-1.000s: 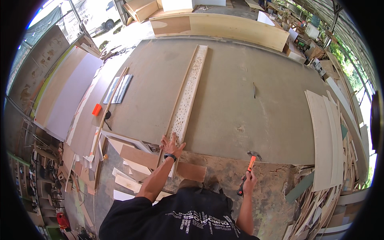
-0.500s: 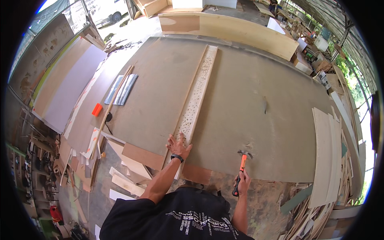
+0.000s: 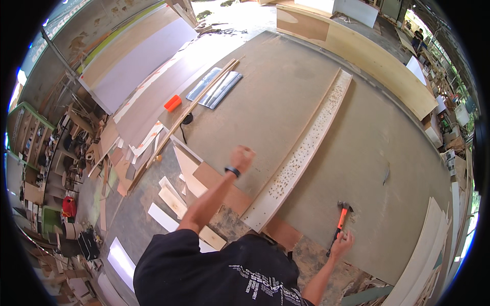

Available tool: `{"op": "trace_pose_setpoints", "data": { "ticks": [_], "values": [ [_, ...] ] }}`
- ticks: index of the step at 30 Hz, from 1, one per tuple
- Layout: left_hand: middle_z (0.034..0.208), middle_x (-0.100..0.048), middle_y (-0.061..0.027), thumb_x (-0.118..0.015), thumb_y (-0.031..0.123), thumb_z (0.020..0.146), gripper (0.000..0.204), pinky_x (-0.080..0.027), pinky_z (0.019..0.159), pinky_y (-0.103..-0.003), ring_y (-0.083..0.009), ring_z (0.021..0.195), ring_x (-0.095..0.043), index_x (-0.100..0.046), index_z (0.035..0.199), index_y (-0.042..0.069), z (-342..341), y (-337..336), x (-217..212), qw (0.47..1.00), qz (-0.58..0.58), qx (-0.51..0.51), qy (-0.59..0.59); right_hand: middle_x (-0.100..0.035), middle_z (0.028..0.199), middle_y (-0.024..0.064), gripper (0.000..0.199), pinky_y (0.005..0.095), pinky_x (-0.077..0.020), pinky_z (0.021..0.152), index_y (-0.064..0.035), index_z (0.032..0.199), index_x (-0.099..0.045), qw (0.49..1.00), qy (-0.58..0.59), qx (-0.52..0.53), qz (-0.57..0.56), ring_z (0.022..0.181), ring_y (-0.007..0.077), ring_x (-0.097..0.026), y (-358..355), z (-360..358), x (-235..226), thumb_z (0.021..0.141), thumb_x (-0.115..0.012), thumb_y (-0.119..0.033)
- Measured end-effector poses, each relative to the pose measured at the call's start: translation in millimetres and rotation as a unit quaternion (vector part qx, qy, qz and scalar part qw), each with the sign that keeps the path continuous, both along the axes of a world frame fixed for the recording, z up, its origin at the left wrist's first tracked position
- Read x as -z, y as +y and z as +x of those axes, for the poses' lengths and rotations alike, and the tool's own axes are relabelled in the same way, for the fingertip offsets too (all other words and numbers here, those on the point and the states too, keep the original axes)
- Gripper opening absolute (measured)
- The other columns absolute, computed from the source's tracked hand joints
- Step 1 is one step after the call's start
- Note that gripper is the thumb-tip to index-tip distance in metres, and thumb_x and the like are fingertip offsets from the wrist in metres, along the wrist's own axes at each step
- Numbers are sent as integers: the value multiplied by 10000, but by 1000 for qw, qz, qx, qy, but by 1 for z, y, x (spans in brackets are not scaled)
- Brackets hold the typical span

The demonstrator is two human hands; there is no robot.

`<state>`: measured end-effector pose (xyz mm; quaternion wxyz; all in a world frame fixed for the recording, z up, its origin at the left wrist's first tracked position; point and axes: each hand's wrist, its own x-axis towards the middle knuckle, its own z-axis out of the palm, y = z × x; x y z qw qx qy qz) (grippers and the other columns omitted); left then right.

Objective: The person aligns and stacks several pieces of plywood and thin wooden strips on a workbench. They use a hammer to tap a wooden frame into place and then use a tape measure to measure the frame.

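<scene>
A long pale narrow board (image 3: 309,151), its face covered with small brownish specks or holes, lies slantwise across the large grey-brown worktop (image 3: 275,86). A thin strip runs along its left edge. My left hand (image 3: 242,158) is over the worktop to the left of the board, apart from it. Its fingers look curled but smeared, and what they hold, if anything, does not show. Near the front edge, my right hand (image 3: 342,244) is closed loosely at the dark grip of a claw hammer (image 3: 341,220) with an orange shaft. The hammer's head points away from me.
Left on the worktop are wooden strips (image 3: 196,104), silvery sheets (image 3: 224,87), an orange block (image 3: 172,103) and a dark round item (image 3: 188,118). A thin dark tool (image 3: 386,174) lies right. Offcuts (image 3: 173,199) crowd the near left; long panels (image 3: 421,250) stand right.
My left hand has come off the speckled board and moved left of it. The view has turned, shifting everything in the picture. My right hand stays at the hammer's grip.
</scene>
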<state>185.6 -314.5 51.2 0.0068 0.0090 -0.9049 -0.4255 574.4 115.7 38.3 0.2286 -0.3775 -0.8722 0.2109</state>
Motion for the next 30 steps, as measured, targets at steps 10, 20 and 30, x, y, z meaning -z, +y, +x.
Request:
{"op": "trace_pose_setpoints", "data": {
  "ticks": [10,20,30],
  "values": [
    [1419,-429,-251,-800,450,728,933,-413,1091,-516,-411,1319,-453,-378,1411,-25,-180,-221,3,893,-161,-410,-93,-611,1058,125,304,327,-479,667,54,1175,-668,989,68,112,-75,822,200,-629,-57,51,-12,912,-659,-97],
    [1288,-554,-267,-692,293,801,573,-465,1036,-491,-398,1213,-559,-571,1309,57,-233,-303,39,902,-357,-238,-57,-607,1050,97,265,279,-474,603,62,1128,-662,985,100,88,-110,805,166,-622,-56,9,-20,911,-677,-88],
    [1108,-558,-101,-619,242,985,409,-492,796,-315,-164,946,-544,-506,1323,42,-79,-101,-114,990,117,-24,77,-530,1330,175,777,393,-495,875,33,1406,-477,968,158,-155,-117,1088,283,-578,-118,-117,-144,785,-786,-317]
  ]
}}
